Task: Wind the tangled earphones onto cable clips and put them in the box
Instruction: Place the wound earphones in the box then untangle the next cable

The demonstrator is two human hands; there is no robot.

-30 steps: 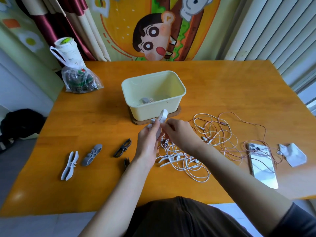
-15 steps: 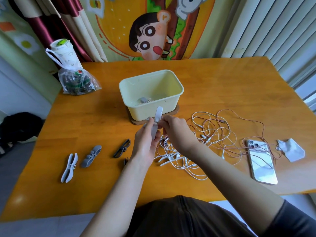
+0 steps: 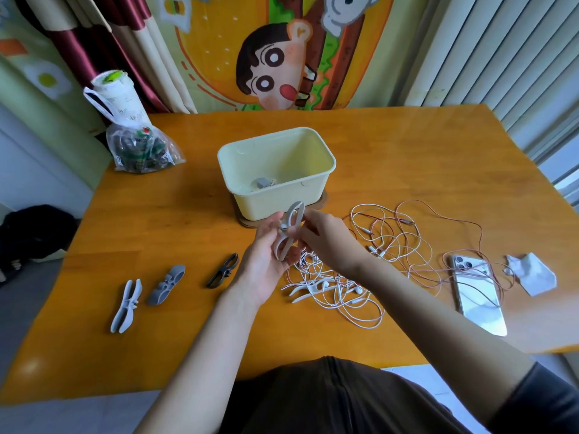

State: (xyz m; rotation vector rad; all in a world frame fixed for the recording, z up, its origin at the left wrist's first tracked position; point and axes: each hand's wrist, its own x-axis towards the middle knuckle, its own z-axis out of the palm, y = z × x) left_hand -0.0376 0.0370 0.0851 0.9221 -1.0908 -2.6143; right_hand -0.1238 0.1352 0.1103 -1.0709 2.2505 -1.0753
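Clip (image 3: pixel 283 228) in left hand (image 3: pixel 266 264) (bag (image 3: pixel 141 145) lettering blurred).

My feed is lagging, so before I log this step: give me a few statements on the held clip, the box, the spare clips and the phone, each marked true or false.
1. The left hand and right hand hold a pale cable clip in front of the box. True.
2. The box is empty. False: a grey item lies inside.
3. Three spare clips lie on the table, left of the left hand. True.
4. The phone lies clear of the earphone cables. False: strands cross it.
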